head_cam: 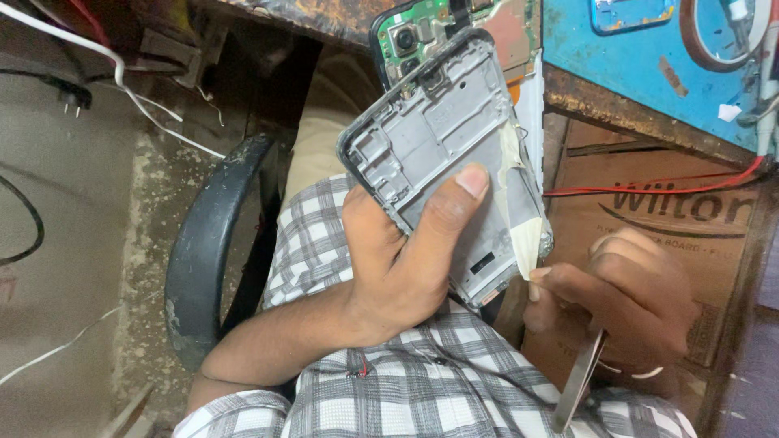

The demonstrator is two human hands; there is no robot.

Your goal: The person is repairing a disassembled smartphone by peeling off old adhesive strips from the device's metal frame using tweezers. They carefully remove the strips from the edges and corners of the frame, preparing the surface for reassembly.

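Tape [519,219] is partly peeled off the grey phone frame [442,162] gripped by the left hand [398,259], while the right hand [625,300] pinches the tape and clasps tweezers [578,381].

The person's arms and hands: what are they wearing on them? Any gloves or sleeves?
No gloves: both the left hand and the right hand are bare, with short, plain nails on the fingers. The left forearm is bare too, with no sleeve reaching it. A thin pale band circles the right wrist. The person wears a grey-and-white checked shirt.
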